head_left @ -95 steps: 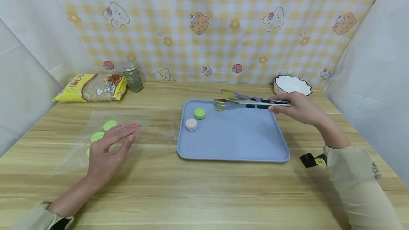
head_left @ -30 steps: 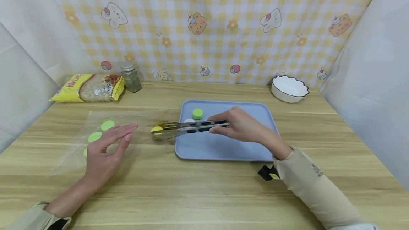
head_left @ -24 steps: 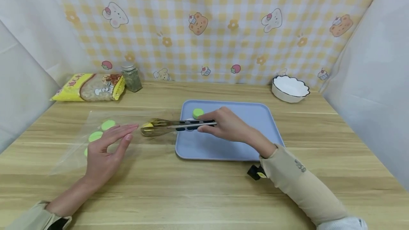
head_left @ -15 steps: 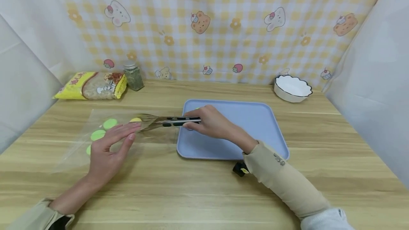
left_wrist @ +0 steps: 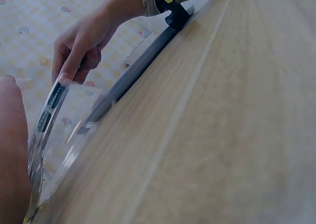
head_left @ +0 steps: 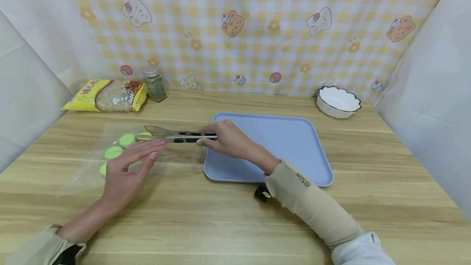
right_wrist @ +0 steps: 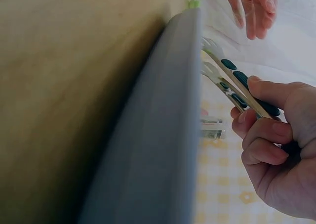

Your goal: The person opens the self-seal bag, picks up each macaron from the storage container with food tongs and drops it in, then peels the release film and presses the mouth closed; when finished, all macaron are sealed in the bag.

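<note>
My right hand (head_left: 229,139) grips the handles of a pair of tongs (head_left: 195,137), which reach left into a clear plastic bag (head_left: 184,156). Between the tongs' tips shows a yellow macaron (head_left: 145,134), partly covered. Several green macarons (head_left: 114,152) lie at the bag's left end. Over the bag, my left hand (head_left: 125,177) has its fingers straight and the thumb apart; it seems to touch the film, which stands raised in the left wrist view. Beneath my right hand is the left side of a blue tray (head_left: 272,146); whatever lies there is hidden.
Behind the bag are a yellow food packet (head_left: 106,95) and a glass jar of dried herbs (head_left: 154,87). At the back right stands a white scalloped bowl (head_left: 338,102). A checked curtain (head_left: 257,32) hangs behind the table.
From the tray's back, the right hand has brought the tongs with the yellow macaron leftward into the bag, close to the green ones. My left hand has stayed in place.
</note>
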Demonstrator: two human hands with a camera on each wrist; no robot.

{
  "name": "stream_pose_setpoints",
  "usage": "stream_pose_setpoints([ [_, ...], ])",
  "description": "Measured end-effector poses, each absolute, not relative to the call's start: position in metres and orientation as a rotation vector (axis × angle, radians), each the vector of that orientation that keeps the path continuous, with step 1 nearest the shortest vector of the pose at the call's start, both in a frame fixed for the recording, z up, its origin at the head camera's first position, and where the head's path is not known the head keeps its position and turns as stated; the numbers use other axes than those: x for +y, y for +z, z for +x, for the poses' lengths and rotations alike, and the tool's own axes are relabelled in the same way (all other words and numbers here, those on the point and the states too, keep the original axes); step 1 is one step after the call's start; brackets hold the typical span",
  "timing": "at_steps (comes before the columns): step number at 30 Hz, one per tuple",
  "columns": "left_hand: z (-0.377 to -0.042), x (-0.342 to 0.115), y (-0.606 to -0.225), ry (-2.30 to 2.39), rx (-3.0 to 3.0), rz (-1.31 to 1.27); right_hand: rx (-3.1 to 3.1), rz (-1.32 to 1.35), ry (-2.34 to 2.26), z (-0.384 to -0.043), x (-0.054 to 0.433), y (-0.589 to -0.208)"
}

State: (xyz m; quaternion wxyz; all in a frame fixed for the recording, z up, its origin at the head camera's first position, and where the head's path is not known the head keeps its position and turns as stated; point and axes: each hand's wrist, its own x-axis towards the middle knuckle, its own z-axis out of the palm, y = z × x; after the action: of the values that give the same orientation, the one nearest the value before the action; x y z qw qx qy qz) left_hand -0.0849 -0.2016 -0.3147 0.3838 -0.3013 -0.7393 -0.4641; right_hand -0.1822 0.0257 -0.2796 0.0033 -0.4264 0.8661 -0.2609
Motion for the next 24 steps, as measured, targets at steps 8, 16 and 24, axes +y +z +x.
stream_pose_setpoints([
  [8,-0.086,-0.204,-0.317,-1.176,-1.902,-0.749,2.689,-1.349,-0.797,-0.182,0.030,-0.281],
  [16,-0.095,-0.213,-0.332,-1.171,-1.909,-0.689,2.673,-1.348,-0.796,-0.186,0.088,-0.274],
  [24,-0.091,-0.210,-0.328,-1.161,-1.934,-0.658,2.661,-1.205,-0.936,-0.176,0.177,-0.272],
])
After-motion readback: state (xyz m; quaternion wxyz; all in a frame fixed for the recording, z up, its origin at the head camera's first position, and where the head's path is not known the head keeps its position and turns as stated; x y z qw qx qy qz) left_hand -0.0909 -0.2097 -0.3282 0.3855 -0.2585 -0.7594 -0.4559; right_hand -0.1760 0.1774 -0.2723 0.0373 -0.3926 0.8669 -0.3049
